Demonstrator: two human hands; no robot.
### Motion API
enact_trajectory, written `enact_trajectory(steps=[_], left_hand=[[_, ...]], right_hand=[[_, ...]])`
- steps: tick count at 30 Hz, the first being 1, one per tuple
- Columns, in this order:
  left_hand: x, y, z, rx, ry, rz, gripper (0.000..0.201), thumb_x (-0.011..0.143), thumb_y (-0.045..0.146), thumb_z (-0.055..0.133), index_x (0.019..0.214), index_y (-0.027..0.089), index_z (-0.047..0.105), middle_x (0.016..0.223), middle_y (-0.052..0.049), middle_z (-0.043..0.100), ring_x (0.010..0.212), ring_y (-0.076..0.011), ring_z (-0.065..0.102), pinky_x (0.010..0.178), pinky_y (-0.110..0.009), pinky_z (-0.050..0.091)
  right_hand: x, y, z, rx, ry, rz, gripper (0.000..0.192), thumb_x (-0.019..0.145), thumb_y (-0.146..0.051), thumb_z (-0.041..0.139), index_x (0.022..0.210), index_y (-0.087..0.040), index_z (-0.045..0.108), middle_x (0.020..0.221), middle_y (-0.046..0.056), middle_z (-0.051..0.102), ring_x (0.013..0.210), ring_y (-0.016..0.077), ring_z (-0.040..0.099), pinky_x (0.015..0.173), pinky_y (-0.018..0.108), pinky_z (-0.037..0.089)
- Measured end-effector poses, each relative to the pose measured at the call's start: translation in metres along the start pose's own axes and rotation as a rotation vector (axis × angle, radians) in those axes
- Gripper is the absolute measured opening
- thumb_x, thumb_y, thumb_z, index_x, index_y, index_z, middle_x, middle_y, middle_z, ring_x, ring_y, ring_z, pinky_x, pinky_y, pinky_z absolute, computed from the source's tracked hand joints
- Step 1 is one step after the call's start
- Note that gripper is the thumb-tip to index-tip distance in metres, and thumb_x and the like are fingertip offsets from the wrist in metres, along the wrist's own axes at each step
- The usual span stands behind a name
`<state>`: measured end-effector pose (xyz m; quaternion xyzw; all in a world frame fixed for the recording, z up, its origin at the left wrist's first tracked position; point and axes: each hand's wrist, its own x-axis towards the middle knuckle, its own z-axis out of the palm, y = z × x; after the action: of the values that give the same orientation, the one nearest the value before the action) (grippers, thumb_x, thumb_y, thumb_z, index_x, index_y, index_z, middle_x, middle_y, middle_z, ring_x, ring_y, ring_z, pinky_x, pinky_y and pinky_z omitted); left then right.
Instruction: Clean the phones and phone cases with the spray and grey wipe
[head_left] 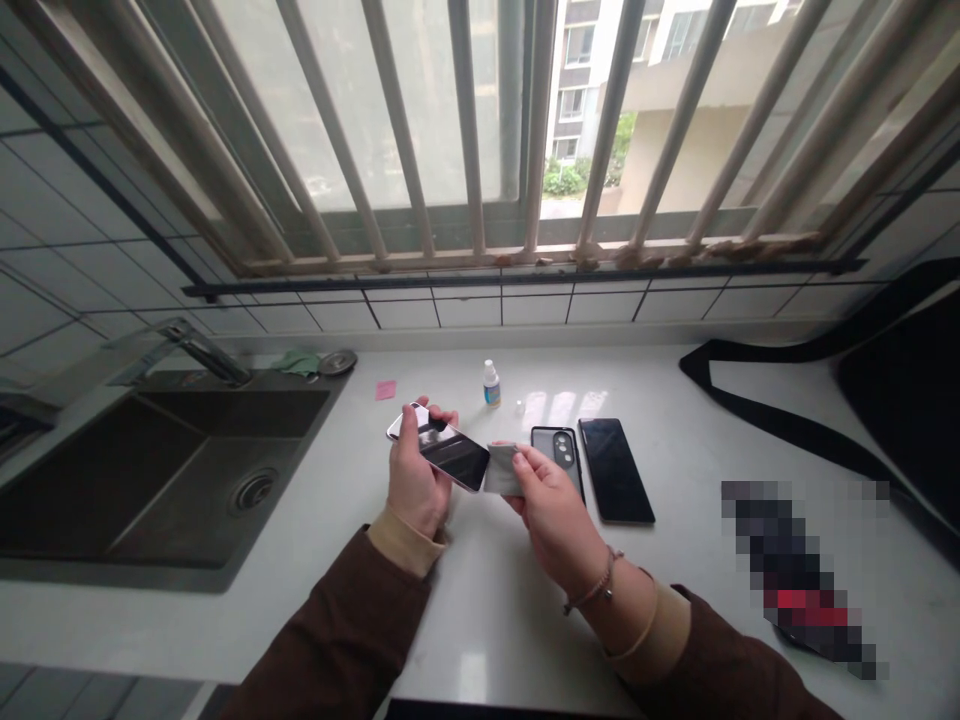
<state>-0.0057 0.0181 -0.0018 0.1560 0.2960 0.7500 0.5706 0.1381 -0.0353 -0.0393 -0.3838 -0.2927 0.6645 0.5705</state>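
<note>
My left hand (420, 480) grips a smartphone (454, 452) by its far-left end, thumb along one edge, its glossy dark screen facing up. In my right hand (544, 500) a folded grey cloth (502, 468) is pinched between thumb and fingers. The cloth meets the phone's near right end; whether it presses on the screen I cannot tell. Just beyond my right hand lies a phone case (564, 450) with a camera cutout, partly hidden by that hand. A second dark phone (616, 470) rests face up beside the case. A small white bottle (491, 385) stands uncapped-looking behind the hands.
A dark sink (172, 460) with a faucet (202, 350) is on the left. Near it are a green cloth (298, 362), a metal drain strainer (338, 362) and a pink paper (385, 390). A small white cap (520, 408) and a black strap (780, 350) lie on the counter (480, 600).
</note>
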Motion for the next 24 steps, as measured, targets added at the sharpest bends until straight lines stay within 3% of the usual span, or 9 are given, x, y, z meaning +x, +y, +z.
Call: enact_trajectory(steps=[6, 10, 13, 16, 18, 21, 24], left_hand=[[0.004, 0.001, 0.0, 0.068, 0.062, 0.178, 0.021, 0.095, 0.04, 0.077, 0.096, 0.02, 0.069, 0.087, 0.001, 0.069, 0.087, -0.0127, 0.072, 0.107, -0.036, 0.054], [0.012, 0.007, -0.001, 0.01, 0.172, 0.125, 0.028, 0.097, 0.048, 0.072, 0.092, 0.021, 0.066, 0.08, 0.002, 0.067, 0.077, -0.0117, 0.07, 0.103, -0.036, 0.057], [0.013, 0.01, -0.003, -0.008, 0.15, -0.138, 0.053, 0.095, 0.071, 0.061, 0.093, 0.019, 0.067, 0.078, -0.003, 0.068, 0.073, -0.0177, 0.071, 0.098, -0.045, 0.061], [0.005, 0.012, -0.002, 0.064, -0.038, -0.476, 0.071, 0.095, 0.081, 0.046, 0.101, 0.014, 0.07, 0.083, -0.011, 0.071, 0.072, -0.0231, 0.071, 0.091, -0.052, 0.063], [-0.004, 0.013, 0.0, 0.145, -0.186, -0.687, 0.074, 0.096, 0.081, 0.042, 0.111, 0.014, 0.07, 0.086, -0.013, 0.072, 0.071, -0.0243, 0.071, 0.086, -0.053, 0.063], [-0.015, 0.011, 0.002, 0.266, -0.389, -0.954, 0.073, 0.096, 0.08, 0.043, 0.122, 0.017, 0.067, 0.086, -0.013, 0.074, 0.071, -0.026, 0.073, 0.081, -0.051, 0.063], [-0.02, 0.006, -0.002, 0.392, -0.491, -1.099, 0.078, 0.096, 0.082, 0.038, 0.109, 0.013, 0.073, 0.076, -0.014, 0.073, 0.065, -0.0262, 0.073, 0.074, -0.043, 0.063]], right_hand=[[-0.011, -0.008, 0.008, -0.037, -0.051, 0.103, 0.044, 0.088, -0.056, 0.078, 0.116, -0.022, 0.079, 0.116, 0.009, 0.079, 0.096, 0.0206, 0.072, 0.08, 0.032, 0.06], [-0.016, -0.014, 0.012, 0.031, -0.144, 0.168, 0.044, 0.085, -0.053, 0.082, 0.111, -0.018, 0.08, 0.103, 0.01, 0.08, 0.082, 0.0186, 0.071, 0.073, 0.031, 0.059], [-0.012, -0.017, 0.007, 0.058, -0.033, 0.061, 0.039, 0.089, -0.05, 0.079, 0.112, -0.019, 0.078, 0.106, 0.01, 0.08, 0.084, 0.0193, 0.072, 0.071, 0.029, 0.059], [-0.002, -0.022, -0.004, 0.008, 0.168, -0.142, 0.035, 0.095, -0.049, 0.071, 0.116, -0.022, 0.076, 0.116, 0.009, 0.079, 0.099, 0.0232, 0.074, 0.083, 0.035, 0.062], [0.003, -0.029, -0.011, -0.133, 0.227, -0.26, 0.036, 0.099, -0.05, 0.064, 0.119, -0.022, 0.075, 0.122, 0.009, 0.078, 0.11, 0.0263, 0.073, 0.096, 0.042, 0.06], [0.002, -0.037, -0.014, -0.465, 0.211, -0.406, 0.034, 0.102, -0.047, 0.06, 0.122, -0.025, 0.077, 0.128, 0.009, 0.076, 0.123, 0.0293, 0.069, 0.109, 0.047, 0.053], [-0.005, -0.037, -0.009, -0.639, 0.045, -0.412, 0.029, 0.103, -0.043, 0.06, 0.119, -0.03, 0.08, 0.108, 0.007, 0.081, 0.11, 0.0305, 0.075, 0.095, 0.044, 0.06]])
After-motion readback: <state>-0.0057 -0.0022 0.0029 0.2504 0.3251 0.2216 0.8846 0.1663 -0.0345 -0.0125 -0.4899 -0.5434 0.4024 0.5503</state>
